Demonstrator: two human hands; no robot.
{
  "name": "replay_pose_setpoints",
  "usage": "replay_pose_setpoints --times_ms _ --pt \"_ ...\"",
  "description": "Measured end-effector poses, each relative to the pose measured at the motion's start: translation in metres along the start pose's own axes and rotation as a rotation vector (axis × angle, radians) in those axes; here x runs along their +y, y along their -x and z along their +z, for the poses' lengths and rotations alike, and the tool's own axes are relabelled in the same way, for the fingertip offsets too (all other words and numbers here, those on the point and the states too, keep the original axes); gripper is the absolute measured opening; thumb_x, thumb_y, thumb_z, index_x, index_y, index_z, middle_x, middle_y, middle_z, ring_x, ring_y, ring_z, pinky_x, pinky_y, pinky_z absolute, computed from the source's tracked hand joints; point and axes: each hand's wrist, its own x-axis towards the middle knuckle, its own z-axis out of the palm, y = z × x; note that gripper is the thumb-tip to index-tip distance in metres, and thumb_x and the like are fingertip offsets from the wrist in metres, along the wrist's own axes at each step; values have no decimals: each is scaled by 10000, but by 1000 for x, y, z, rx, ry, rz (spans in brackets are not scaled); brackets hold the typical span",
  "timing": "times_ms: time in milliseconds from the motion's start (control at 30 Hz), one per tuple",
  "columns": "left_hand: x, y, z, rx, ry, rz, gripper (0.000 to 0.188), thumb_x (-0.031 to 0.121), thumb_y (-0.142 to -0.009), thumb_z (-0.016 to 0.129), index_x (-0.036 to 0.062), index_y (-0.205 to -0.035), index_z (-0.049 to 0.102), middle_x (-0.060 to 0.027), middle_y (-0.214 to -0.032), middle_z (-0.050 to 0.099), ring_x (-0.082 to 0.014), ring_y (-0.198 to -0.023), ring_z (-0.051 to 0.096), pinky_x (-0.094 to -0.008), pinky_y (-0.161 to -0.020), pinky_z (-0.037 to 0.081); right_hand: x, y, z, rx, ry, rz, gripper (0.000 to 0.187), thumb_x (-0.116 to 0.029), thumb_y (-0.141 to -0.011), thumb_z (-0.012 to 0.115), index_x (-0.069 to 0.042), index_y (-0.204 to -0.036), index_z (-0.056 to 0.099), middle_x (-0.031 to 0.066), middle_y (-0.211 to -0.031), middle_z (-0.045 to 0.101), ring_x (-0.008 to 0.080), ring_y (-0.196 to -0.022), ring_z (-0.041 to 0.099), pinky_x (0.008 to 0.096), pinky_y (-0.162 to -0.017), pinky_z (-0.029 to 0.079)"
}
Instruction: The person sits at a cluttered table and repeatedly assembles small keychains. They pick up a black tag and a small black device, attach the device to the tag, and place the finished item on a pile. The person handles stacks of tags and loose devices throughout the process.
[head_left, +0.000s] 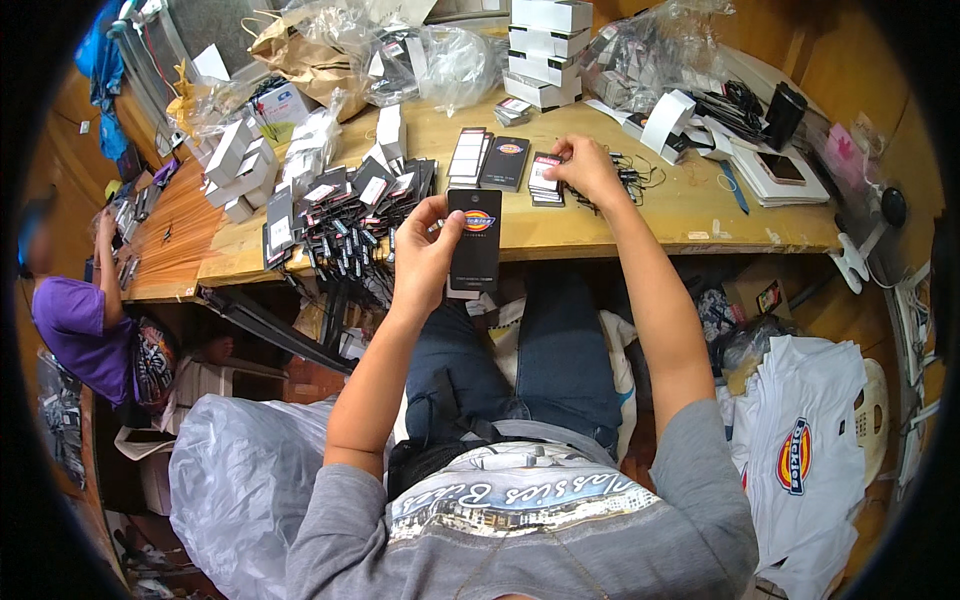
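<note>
My left hand point(422, 258) is closed on a black hang tag point(477, 248), held upright just off the table's front edge, with the thumb across its face. A pale edge shows below it, perhaps of another card. My right hand point(592, 172) pinches the upper edge of a small white-and-black tag on a short stack of tags point(546, 196). Between the hands lie a black tag stack point(505, 163) with a coloured logo and a stack of white-labelled cards point(467, 160). Thin black cords point(638, 182) spread beside my right hand.
A heap of corded black tags point(350, 205) covers the table's left part. White boxes point(548, 45) are stacked at the back. A phone point(780, 168) rests on the right. A person in purple point(85, 335) works at far left. Printed white shirts point(805, 450) lie lower right.
</note>
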Motion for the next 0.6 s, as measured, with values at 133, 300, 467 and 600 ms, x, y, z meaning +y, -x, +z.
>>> replay_pose_setpoints --times_ms 133,300,467,600 --pt "-3 10 1 50 -158 5 203 72 -782 522 -34 -953 505 -50 -836 559 -75 -737 517 -188 -652 418 -33 25 -21 -111 -562 102 140 -18 -642 630 -8 -747 538 24 -642 550 80 -600 521 195 -537 413" --pt "-13 27 21 -30 44 -59 167 33 -775 525 -39 -924 514 -57 -830 570 -75 -688 534 -182 -603 428 -57 96 -3 -70 -768 -52 141 -27 -619 663 -24 -700 547 -19 -620 501 48 -533 445 182 -484 370" --pt "-24 39 27 -22 1 -21 161 -6 -749 546 -39 -903 511 -59 -832 569 -78 -745 528 -197 -662 418 -52 105 -3 -33 -489 -126 108 -72 -687 623 -6 -710 541 10 -699 475 61 -637 454 179 -525 353" --pt "-18 37 21 -5 98 -68 165 -10 -743 552 -37 -900 506 -59 -835 565 -80 -753 524 -201 -678 415 -9 60 -22 257 182 -161 105 -113 -683 593 -37 -755 601 95 -729 531 269 -679 511 314 -660 415"
